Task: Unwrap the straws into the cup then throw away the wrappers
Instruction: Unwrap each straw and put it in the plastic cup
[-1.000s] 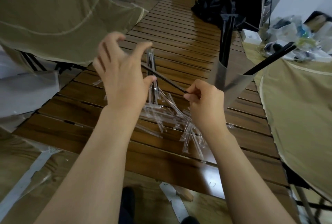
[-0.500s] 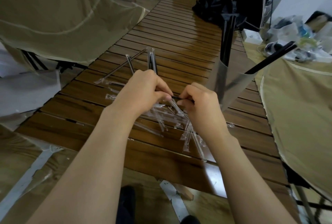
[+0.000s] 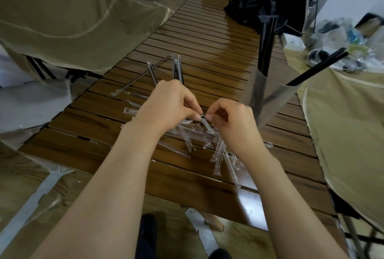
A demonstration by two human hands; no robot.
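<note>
Hands barely moved, left hand (image 3: 169, 104) & right hand (image 3: 232, 121) pinching straw (image 3: 202, 116) (wrapped).

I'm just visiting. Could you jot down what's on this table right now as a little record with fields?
surface: slatted wooden table
left hand: pinches a black straw
right hand: pinches the same straw's end
cup: clear, right of the hands, holds black straws
wrapped straws: lying beyond the hands
wrappers: clear, empty, heaped under the hands
</note>
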